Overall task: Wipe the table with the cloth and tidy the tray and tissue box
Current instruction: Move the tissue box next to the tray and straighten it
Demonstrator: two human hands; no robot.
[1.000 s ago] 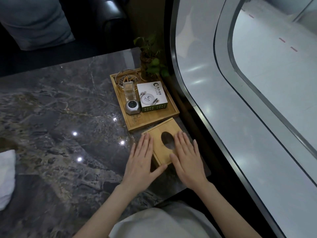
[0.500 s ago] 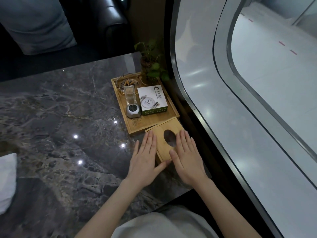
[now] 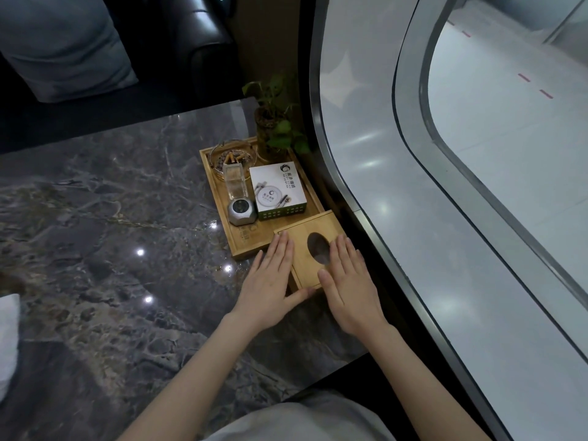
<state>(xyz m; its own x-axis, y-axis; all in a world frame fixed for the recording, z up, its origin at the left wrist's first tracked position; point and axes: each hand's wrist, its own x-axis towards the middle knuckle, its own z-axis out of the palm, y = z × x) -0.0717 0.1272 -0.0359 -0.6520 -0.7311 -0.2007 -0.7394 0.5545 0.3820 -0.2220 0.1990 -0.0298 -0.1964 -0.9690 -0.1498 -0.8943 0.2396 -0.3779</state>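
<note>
The bamboo tissue box [image 3: 310, 249], oval slot on top, lies between flat hands. Left hand [image 3: 270, 281] fingers extended along its left edge; right hand [image 3: 348, 284] fingers spread on its lid. The tray [image 3: 245, 240] touches the box beyond the fingertips.

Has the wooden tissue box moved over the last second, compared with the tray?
Yes. The square bamboo tissue box has slid away from the person, closing the gap, so its far edge now meets the near edge of the bamboo tray.

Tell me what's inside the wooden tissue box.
Through the oval opening of the wooden tissue box only dark shadow shows; no tissue sticks out. The lid and both flat hands, left hand and right hand, cover the rest.
</note>
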